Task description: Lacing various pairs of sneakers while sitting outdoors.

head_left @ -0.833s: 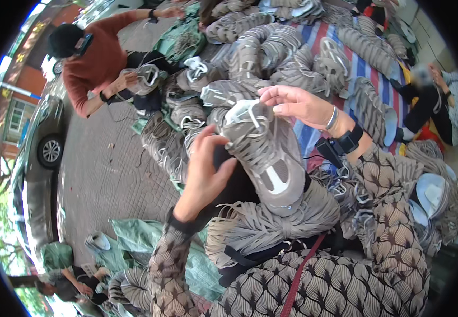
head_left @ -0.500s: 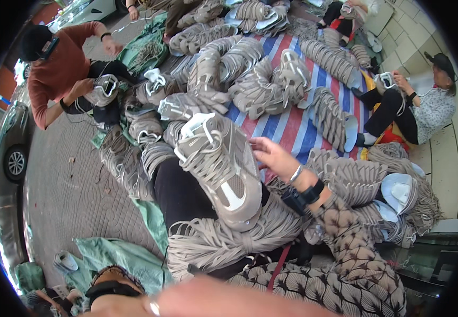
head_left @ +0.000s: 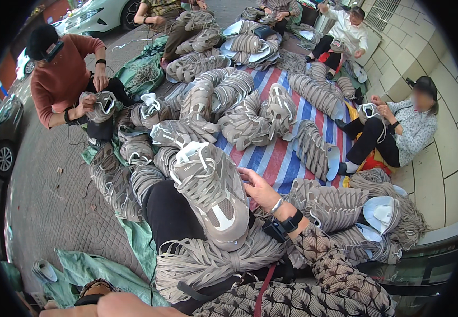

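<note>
A grey-beige sneaker (head_left: pixel 213 195) with white trim rests tilted on my lap, its toe toward me. Flat laces cross over its tongue, and a loop stands up near the collar. My right hand (head_left: pixel 259 191) is beside the shoe, fingers loosely stretched with the tips against its right side. At the bottom edge, very close and cut off, is my left hand (head_left: pixel 115 306); its fingers are mostly out of sight. Under the toe lies a thick bundle of beige shoelaces (head_left: pixel 208 267), tied at its middle, on my black trousers.
Rows of nested shoe uppers (head_left: pixel 324 203) lie to my right and ahead on a striped sheet (head_left: pixel 260 158). Green sacking (head_left: pixel 91 274) spreads at the lower left. A person (head_left: pixel 70 79) at left and another (head_left: pixel 414 121) at right handle shoes. Parked cars (head_left: pixel 4 153) stand beyond the paving.
The view has shifted, so the scene sits lower and further left. My left hand has moved left and mostly out of the picture. The right hand stays beside the sneaker.
</note>
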The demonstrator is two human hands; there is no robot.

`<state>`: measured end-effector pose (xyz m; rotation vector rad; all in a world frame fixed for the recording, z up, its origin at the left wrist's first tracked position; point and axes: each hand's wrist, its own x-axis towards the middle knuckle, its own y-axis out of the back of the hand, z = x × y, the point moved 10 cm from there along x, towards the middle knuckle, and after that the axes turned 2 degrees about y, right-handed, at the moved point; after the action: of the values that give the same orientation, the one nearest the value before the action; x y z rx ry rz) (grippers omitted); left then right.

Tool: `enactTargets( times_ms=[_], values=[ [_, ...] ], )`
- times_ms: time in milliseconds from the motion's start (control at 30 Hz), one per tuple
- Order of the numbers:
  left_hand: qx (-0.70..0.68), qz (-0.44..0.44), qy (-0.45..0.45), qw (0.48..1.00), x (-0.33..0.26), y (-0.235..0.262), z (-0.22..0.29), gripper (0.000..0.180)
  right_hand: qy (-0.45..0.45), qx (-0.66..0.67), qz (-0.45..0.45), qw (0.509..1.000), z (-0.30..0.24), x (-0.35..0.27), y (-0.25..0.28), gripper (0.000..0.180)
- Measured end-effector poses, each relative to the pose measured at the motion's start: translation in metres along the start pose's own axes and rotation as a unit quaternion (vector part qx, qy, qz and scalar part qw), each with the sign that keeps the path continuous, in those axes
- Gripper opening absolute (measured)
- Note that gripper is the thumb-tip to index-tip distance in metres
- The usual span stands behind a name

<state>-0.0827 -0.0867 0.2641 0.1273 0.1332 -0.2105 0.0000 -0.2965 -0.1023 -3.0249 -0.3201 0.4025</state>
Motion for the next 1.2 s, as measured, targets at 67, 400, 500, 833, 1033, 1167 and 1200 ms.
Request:
enactTargets(
  times_ms=[67, 400, 500, 833, 1033, 1167, 1200],
  values=[
    [0.011, 0.010, 0.049, 0.999, -0.013, 0.006, -0.005, 0.018, 0.004, 0.005, 0.000, 1.000, 0.010, 0.004, 0.006, 0.046],
    [0.438, -0.040, -0.222, 0.870, 0.066, -0.100, -0.184, 0.095, 0.250, -0.273, 0.038, 0.928, -0.090, 0.018, -0.004, 0.051],
    [0.400, 0.043, -0.310, 0.861, 0.076, -0.074, -0.176, 0.075, 0.253, -0.279, 0.028, 0.926, -0.098, 0.025, -0.014, 0.047],
    [0.144, 0.145, -0.211, 0.956, 0.099, 0.020, -0.166, 0.023, -0.160, 0.211, 0.108, 0.958, 0.025, 0.061, 0.012, 0.025],
    [0.425, -0.157, -0.335, 0.826, 0.048, -0.092, -0.208, 0.053, -0.125, 0.302, 0.112, 0.938, 0.017, 0.106, -0.018, 0.039],
    [0.439, -0.231, -0.298, 0.815, 0.037, -0.093, -0.241, 0.061, -0.115, 0.429, 0.073, 0.893, 0.020, 0.082, -0.035, 0.028],
    [0.443, -0.244, -0.288, 0.813, 0.036, -0.091, -0.242, 0.061, -0.116, 0.443, 0.049, 0.887, 0.018, 0.075, -0.041, 0.028]
  ],
)
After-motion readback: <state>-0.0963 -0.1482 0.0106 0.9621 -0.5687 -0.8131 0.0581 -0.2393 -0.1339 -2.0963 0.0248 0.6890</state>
